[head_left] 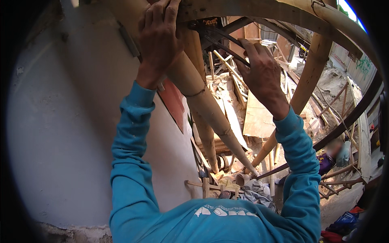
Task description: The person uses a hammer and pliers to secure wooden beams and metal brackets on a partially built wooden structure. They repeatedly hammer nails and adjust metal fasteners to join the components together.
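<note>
"What is the right hand doing?"
"The right hand [263, 71] holds a pair of long-handled pincers [227, 50] near the top of the view. The fingers are bent around the handle ends, and the two handles stand apart."
"Where is the tool's head?"
"Just under the wooden beam [283, 14], close to its left end. It is too dark there to tell what the bite holds."
"And the left hand?"
"The left hand [160, 44] lies against the upper part of a thick bamboo pole [194, 81], fingers bent and slightly spread, their tips beside the beam's end. I can't tell whether they grip or only rest."
"What stands around them?"
"That pole slants down to the right, with wire [196, 93] wound round it. A second bamboo pole [202, 129] stands behind it. A white wall [73, 121] fills the left. Below the right hand lies a plywood sheet [259, 115], and at lower right is another person in a purple top [325, 163]."
</note>
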Demonstrator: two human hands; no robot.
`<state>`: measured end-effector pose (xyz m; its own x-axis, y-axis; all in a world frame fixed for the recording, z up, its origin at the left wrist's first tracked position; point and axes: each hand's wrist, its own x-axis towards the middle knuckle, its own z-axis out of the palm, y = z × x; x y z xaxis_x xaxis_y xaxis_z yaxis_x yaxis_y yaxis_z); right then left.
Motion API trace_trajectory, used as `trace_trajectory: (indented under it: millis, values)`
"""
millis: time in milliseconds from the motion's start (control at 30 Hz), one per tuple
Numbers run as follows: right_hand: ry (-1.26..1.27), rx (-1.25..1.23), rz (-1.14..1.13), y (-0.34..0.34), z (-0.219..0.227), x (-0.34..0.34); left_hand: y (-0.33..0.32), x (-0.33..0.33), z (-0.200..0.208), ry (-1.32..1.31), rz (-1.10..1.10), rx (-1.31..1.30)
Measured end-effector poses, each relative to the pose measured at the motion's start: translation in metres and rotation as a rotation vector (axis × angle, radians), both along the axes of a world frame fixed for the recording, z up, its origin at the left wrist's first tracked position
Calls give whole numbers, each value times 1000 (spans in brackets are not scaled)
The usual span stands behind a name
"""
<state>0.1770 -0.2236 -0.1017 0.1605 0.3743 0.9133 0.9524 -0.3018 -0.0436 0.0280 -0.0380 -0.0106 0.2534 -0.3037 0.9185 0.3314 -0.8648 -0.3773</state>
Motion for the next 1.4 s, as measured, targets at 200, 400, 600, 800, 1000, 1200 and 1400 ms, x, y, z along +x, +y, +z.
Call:
trace_trajectory:
  millis: [200, 400, 600, 800, 1000, 1200, 1400]
  values:
    - [-258, -85, -45, 15, -5, 42, 15, -2, 6, 23, 42, 42]
    - [-95, -4, 294, 60, -28, 90, -2, -15, 14, 140, 176, -4]
    - [215, 12, 452, 127, -67, 117, 21, -4, 14, 64, 15, 166]
    - [88, 75, 486, 183, -68, 146, 33, -9, 13, 81, 1, 242]
    - [-59, 248, 630, 236, -67, 176, 41, -10, 11, 100, 4, 217]
    - [-89, 217, 587, 229, -60, 189, 28, -5, 17, 77, -27, 171]
    - [161, -29, 498, 104, -57, 124, 11, -12, 21, 73, 45, 117]
